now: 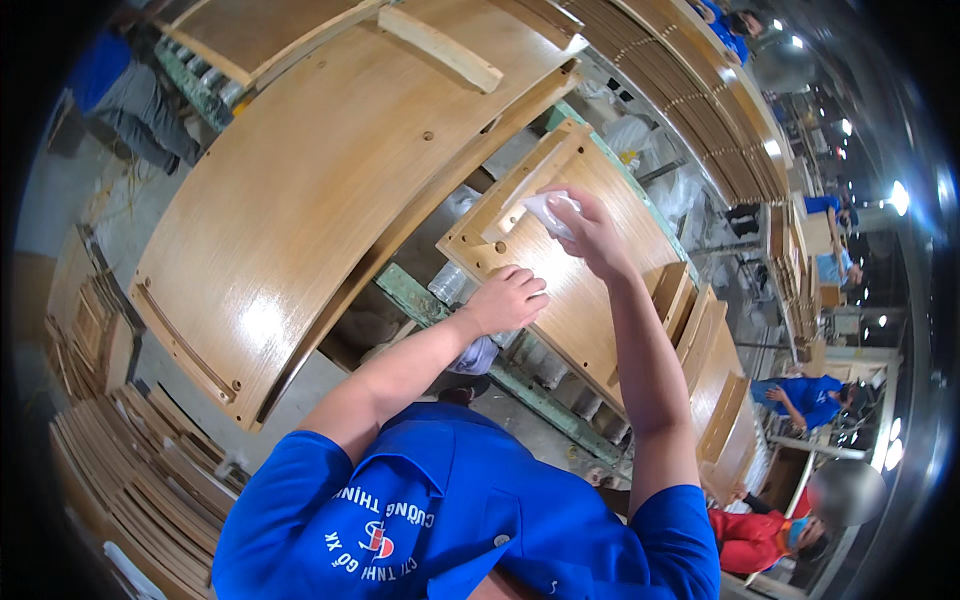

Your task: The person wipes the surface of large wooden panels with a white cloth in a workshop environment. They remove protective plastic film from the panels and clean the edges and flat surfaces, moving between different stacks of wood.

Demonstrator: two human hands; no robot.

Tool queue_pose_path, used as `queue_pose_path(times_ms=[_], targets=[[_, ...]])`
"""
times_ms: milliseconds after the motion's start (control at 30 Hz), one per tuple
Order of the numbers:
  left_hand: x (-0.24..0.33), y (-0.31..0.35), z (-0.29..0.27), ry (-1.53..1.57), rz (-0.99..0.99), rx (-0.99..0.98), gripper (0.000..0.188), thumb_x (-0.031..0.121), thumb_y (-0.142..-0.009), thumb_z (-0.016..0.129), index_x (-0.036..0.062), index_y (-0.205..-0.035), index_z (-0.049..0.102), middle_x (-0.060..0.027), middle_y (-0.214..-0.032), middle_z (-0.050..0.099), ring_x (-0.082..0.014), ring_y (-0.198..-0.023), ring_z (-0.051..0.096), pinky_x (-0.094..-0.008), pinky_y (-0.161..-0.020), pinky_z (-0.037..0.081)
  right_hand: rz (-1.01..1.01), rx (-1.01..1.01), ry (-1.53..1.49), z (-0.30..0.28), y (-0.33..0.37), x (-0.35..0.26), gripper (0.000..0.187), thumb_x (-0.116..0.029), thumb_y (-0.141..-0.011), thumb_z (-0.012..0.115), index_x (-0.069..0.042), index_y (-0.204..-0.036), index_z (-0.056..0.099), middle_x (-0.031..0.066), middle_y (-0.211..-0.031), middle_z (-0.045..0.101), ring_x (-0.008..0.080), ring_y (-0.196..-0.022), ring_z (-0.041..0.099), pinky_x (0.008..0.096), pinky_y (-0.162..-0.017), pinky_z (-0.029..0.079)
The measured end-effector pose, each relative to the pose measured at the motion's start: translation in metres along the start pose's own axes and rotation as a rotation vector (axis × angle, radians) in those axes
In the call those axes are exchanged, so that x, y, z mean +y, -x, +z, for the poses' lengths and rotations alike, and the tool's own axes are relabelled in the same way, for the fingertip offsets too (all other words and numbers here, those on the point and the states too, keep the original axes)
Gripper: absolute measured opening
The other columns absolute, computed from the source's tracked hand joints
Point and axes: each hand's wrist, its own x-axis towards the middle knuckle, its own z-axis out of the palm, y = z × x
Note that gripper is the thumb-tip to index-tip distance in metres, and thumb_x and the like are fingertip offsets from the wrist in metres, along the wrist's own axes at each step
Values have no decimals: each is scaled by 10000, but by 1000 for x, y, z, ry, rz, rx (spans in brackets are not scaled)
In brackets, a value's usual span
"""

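Note:
In front of me lies a varnished wooden panel (600, 300) with raised strips and drilled holes. My right hand (595, 238) is closed round a crumpled white cloth or sheet (548, 212), whose exact kind I cannot make out, above the panel's far left part. Close by, my left hand (508, 299) has its fingers curled together at the panel's near left edge. A small pale bit shows by its fingertips, too small to name.
A large curved wooden panel (330, 200) with a loose wooden bar (440, 48) on it lies to the left. Green-framed roller conveyor (540, 385) runs beneath. Stacked boards (130, 490) stand at lower left. Slatted wooden panels (690, 90) line the far right. Several co-workers, one in red (745, 540), are around.

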Motion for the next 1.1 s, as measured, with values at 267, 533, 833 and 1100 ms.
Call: queue_pose_path(times_ms=[267, 533, 833, 1100], targets=[[-6, 4, 13, -56, 17, 34, 213, 266, -729, 611, 159, -909, 574, -17, -1013, 534, -190, -964, 508, -353, -872, 404, -139, -257, 927, 21, -86, -8, 327, -326, -857, 601, -29, -986, 644, 155, -915, 664, 261, -814, 633, 358, -742, 484], [-13, 7, 14, -36, 37, 16, 235, 257, -735, 598, 132, -930, 559, -33, -1025, 527, -196, -971, 503, -354, -856, 411, 54, -350, 1202, 9, -133, -18, 400, -370, -848, 581, -7, -1007, 634, 178, -937, 660, 305, -847, 634, 388, -760, 491], [-20, 5, 11, -16, 22, 8, 183, 231, -760, 565, 114, -901, 554, -41, -1005, 517, -199, -957, 506, -359, -856, 417, 7, -115, 1441, -52, -192, -30, 432, -426, -853, 496, -42, -986, 644, 202, -1001, 633, 367, -965, 594, 426, -850, 463], [-16, 0, 14, -102, 48, 45, 159, 244, -795, 518, 110, -879, 539, -40, -957, 515, -190, -903, 510, -335, -818, 440, 133, 59, 1513, -109, -230, -19, 459, -465, -846, 528, -61, -1027, 648, 184, -1028, 651, 339, -992, 607, 440, -858, 474]])
